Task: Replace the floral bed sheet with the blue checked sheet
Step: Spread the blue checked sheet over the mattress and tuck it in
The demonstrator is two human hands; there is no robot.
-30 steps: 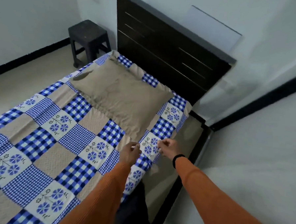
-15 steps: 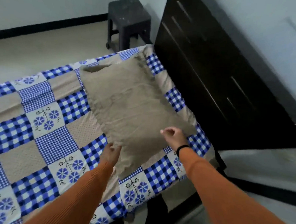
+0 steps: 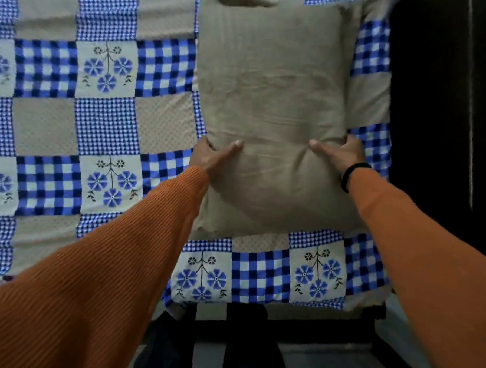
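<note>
With the left hand (image 3: 209,156) and right hand (image 3: 340,153) each gripping a side of the tan pillow (image 3: 271,101), fingers curled into it, it lies on the blue checked sheet (image 3: 107,126) and could drag and rumple that sheet if slid.

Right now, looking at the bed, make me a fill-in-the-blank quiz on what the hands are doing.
1. Both hands grip a beige ____ lying on the patterned sheet.
2. The left hand and the right hand hold it by its two long ____.
3. The right wrist wears a ____ band.
4. Both sleeves are ____.

Missing words: pillow; sides; black; orange
</note>
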